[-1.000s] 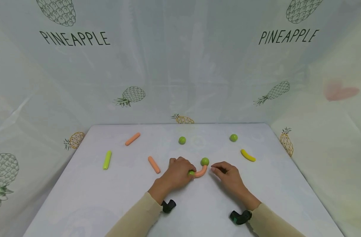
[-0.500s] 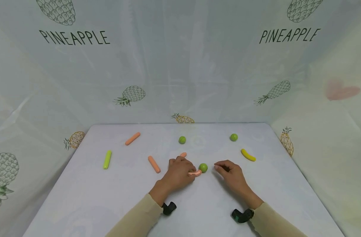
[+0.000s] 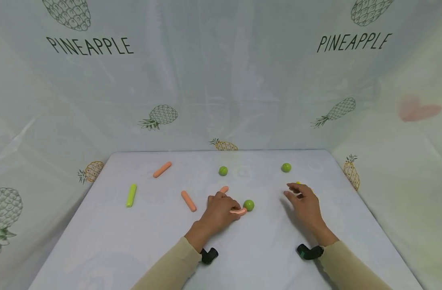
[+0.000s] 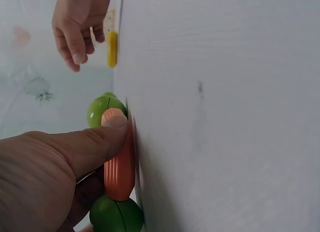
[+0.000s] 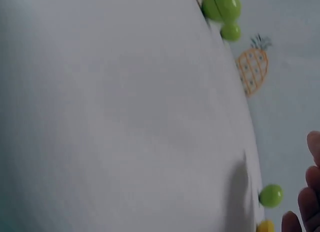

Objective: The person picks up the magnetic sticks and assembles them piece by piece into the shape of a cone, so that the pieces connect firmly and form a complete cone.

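Near the frame's centre, my left hand is pressing its curled fingers and thumb on the bent orange piece, which is touching a green ball. Right of centre, my right hand is hovering released, fingers relaxed, over the yellow piece. Farther up, two green balls are lying.

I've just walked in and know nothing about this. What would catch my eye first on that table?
Probably the left hand near the table's middle, its fingers and thumb on a curved orange stick with a green ball at its end. To its right the right hand hangs above the table, loosely curled, holding nothing, close to a yellow piece. Other orange sticks, a lime-green stick and two green balls lie scattered behind.
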Demonstrator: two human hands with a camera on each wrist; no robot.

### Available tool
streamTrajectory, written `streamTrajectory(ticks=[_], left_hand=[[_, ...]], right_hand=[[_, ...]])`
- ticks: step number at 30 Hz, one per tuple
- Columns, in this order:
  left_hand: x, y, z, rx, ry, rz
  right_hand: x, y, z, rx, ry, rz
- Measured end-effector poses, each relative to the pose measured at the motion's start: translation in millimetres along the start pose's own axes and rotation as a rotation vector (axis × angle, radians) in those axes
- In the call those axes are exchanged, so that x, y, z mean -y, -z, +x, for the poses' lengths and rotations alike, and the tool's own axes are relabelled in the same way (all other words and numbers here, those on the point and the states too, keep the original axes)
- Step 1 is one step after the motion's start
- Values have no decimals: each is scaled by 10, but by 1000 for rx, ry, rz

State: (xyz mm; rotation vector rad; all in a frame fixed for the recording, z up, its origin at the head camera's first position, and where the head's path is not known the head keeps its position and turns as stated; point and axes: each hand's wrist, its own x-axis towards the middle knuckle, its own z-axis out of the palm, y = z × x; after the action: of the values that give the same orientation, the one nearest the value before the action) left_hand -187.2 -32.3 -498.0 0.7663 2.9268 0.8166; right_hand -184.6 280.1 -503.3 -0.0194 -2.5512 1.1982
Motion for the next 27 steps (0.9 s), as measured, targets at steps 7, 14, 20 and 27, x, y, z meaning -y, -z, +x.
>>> streamTrajectory(ticks=[7,14,20,27], left_hand=[[-8,-1,-2,-13,4,-12],[-51,39,-26,-35,-9,-4],[-60,49,-38,-36,-9,-10],[-55,47,-34,-28,-8,0]], right_hand=[[-215,224,235,-14,9,-146],[-317,274,344,111,-99,-257],[-351,255,371,155,-71,-322],[-322,253,356,149,15,-273]])
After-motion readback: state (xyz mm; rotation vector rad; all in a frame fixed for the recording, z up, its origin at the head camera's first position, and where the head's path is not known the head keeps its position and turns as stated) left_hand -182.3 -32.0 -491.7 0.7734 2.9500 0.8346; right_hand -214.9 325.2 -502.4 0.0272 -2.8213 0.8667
